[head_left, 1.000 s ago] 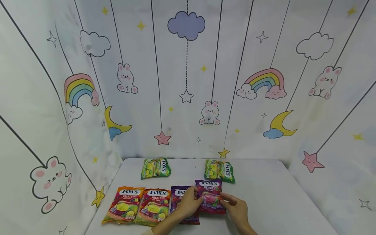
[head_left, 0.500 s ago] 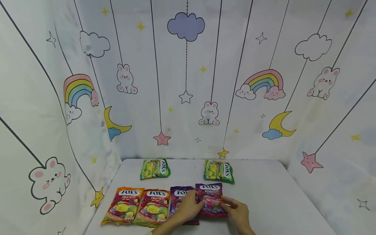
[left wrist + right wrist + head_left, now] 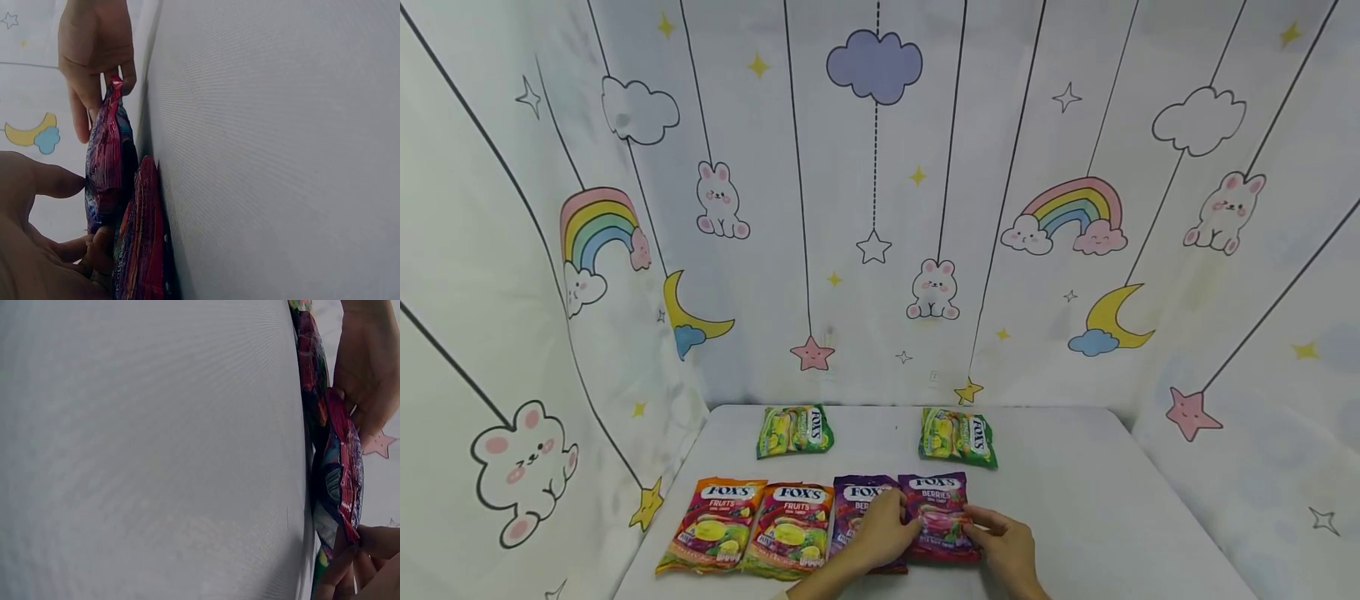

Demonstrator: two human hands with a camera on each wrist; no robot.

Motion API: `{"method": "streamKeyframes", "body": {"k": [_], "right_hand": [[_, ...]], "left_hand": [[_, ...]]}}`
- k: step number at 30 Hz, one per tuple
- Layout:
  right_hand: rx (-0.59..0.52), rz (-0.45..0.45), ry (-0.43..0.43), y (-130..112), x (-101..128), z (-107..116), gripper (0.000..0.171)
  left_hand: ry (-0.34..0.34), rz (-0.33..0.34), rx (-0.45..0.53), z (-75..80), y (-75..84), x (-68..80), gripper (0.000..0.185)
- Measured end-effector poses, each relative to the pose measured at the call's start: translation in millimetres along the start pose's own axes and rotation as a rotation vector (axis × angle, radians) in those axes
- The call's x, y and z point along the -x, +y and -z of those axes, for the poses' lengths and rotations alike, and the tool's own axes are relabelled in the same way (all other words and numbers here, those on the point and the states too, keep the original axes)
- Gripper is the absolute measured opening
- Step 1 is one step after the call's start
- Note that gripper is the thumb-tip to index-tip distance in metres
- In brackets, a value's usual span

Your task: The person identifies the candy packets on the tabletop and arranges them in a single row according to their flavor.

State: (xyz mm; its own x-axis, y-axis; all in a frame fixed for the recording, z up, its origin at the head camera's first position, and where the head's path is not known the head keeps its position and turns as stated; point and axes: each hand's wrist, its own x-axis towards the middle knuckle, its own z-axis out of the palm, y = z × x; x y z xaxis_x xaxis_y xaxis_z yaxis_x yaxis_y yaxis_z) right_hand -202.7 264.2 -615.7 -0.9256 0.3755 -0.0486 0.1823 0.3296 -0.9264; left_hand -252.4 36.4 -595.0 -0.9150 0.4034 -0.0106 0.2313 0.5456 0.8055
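A purple Berries candy bag (image 3: 937, 510) lies at the right end of a front row on the white table (image 3: 1075, 500). My left hand (image 3: 901, 518) pinches its left edge and my right hand (image 3: 977, 522) pinches its right edge. In the left wrist view the bag (image 3: 105, 164) stands edge-on, with the right hand (image 3: 100, 87) pinching its far edge and my left hand (image 3: 75, 206) at its near edge. The right wrist view shows the same bag (image 3: 342, 481) between the right hand's fingers (image 3: 350, 562) and the left hand (image 3: 369, 375).
A second purple Berries bag (image 3: 853, 507) and two orange Fruits bags (image 3: 790, 525) (image 3: 715, 523) lie in the row to the left. Two green bags (image 3: 795, 430) (image 3: 958, 437) lie farther back. Cartoon-printed cloth walls (image 3: 880, 208) surround the table.
Both hands have drawn the purple bag a little toward me and down, into line with the other bags in the front row.
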Motion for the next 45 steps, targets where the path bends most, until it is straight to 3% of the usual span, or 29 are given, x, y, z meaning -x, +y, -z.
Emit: {"method": "streamKeyframes", "body": {"k": [9, 24, 32, 39, 45], "right_hand": [[-0.017, -0.021, -0.009, 2.2, -1.8, -0.2, 0.026], [0.011, -0.061, -0.039, 5.9, -6.9, -0.8, 0.033], [0.090, -0.066, -0.045, 5.0, -8.0, 0.4, 0.038], [0.210, -0.067, -0.072, 1.9, -9.8, 2.7, 0.042], [0.257, -0.058, -0.104, -0.2, -12.4, 5.5, 0.042]], "left_hand": [[0.019, -0.044, -0.056, -0.2, -0.7, -0.2, 0.034], [0.003, -0.041, -0.159, -2.1, -3.2, -0.9, 0.034], [0.017, -0.061, -0.204, -4.0, -5.5, -1.4, 0.037], [0.008, -0.035, -0.251, -7.4, -6.2, -3.9, 0.040], [0.010, -0.017, -0.179, -9.2, -5.1, -3.9, 0.042]]}}
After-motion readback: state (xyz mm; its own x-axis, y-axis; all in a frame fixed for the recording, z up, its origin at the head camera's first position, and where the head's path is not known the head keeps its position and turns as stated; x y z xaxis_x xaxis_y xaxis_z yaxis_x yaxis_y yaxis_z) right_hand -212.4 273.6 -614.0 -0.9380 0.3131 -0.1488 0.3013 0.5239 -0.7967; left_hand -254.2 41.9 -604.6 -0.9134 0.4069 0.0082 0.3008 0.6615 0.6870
